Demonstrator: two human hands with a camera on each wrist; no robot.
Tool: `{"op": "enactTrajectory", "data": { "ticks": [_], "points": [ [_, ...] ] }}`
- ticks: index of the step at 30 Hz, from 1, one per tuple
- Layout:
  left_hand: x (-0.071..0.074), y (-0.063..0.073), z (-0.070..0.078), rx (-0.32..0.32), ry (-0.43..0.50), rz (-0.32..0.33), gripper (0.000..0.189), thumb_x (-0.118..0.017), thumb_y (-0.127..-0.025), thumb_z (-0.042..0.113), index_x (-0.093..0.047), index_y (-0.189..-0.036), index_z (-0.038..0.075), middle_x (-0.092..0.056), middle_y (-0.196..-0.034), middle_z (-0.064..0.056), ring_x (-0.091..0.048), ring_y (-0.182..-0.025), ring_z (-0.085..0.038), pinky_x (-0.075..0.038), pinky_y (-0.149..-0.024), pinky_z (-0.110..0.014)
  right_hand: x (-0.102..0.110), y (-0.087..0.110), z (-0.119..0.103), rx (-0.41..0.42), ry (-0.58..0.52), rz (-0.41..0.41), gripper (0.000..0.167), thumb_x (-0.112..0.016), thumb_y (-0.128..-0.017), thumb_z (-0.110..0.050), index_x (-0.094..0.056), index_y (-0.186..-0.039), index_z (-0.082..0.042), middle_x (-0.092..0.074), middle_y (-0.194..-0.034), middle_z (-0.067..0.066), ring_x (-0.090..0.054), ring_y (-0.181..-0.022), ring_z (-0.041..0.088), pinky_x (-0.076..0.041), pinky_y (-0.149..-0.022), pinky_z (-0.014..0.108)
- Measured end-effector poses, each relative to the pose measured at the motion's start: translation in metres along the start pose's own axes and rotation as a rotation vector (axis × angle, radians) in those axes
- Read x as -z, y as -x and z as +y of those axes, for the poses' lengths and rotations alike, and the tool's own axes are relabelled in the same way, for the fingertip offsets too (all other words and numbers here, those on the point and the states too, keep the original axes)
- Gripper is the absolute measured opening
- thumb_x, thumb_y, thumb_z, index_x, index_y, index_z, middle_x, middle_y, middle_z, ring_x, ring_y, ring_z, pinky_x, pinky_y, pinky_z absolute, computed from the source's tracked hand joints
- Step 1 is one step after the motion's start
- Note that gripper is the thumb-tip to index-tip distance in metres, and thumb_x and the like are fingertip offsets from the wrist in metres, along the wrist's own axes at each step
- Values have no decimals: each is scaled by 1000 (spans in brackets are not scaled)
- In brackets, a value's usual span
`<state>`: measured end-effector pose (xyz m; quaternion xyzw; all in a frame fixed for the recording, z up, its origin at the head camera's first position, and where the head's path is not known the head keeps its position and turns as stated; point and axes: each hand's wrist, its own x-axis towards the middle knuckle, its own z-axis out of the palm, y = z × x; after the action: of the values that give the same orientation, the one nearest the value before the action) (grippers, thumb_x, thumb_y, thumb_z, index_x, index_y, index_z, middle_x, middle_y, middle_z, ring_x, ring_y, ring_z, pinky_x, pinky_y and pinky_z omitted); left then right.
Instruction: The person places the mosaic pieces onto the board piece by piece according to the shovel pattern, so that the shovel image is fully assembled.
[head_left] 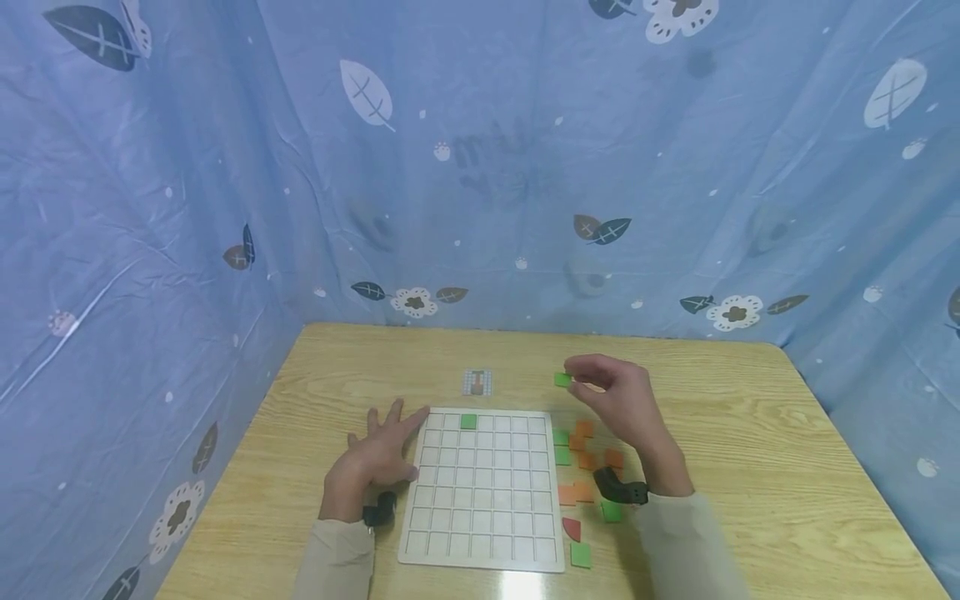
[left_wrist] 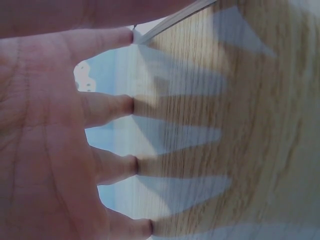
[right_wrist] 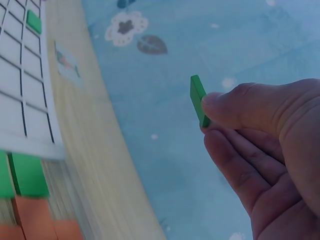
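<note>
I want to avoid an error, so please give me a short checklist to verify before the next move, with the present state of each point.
1. Grip: ok. The right hand pinches a held green tile between thumb and fingers.
2. Held tile above the board: not ok. It is off the board, beyond the far right corner.
3. Left hand at the board: ok. It touches the left side.
4. Free cells: ok. Only one placed green tile lies on the board, in the far row.
5. Picture card readable: cannot tell. Its details are too small.
</note>
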<state>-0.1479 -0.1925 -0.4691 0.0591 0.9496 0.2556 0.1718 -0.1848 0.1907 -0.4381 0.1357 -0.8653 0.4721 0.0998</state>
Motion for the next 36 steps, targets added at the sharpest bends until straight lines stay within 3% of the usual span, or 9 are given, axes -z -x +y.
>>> {"op": "enactTrajectory", "data": {
  "ticks": [6, 13, 19, 28, 36],
  "points": [
    [0, -1, -1, 10, -19, -3, 99, -88, -82, 9, -42, -170, 21, -15, -181, -30, -2, -161, -69, -9, -116, -95, -14, -2, -10, 8, -9, -38, 31, -83, -94, -5, -81, -125, -10, -83, -119, 8, -81, -113, 30, -66, -98, 49],
    [-6, -5, -8, -10, -3, 18, 99, -88, -80, 10, -44, -169, 21, -18, -179, -31, -4, -160, -71, -7, -114, -97, -29, -3, -16, 15, -23, -73, 32, -83, -94, -4, -81, -125, -9, -83, -120, 6, -80, -113, 28, -65, -100, 48],
    [-13, -12, -16, -29, -10, 40, 102, -89, -79, 14, -44, -169, 29, -17, -180, -29, -4, -160, -72, -6, -112, -98, -43, -2, -18, 4, -35, -104, 31, -83, -95, -5, -81, -126, -9, -83, -122, 5, -80, -115, 28, -64, -102, 50],
    [-3, -3, -4, 11, -11, 9, 100, -88, -80, 10, -45, -169, 22, -18, -180, -30, -5, -160, -70, -8, -115, -96, -67, -1, -16, 29, -24, -147, 31, -83, -94, -3, -81, -124, -8, -83, -120, 6, -81, -111, 27, -65, -101, 49],
    [-3, -1, -1, 9, -19, 8, 99, -89, -81, 10, -45, -169, 21, -18, -180, -30, -5, -161, -69, -10, -116, -95, -85, 2, -16, -29, -28, -185, 30, -82, -95, -6, -81, -125, -8, -82, -123, 3, -81, -112, 24, -64, -102, 47]
  ]
}}
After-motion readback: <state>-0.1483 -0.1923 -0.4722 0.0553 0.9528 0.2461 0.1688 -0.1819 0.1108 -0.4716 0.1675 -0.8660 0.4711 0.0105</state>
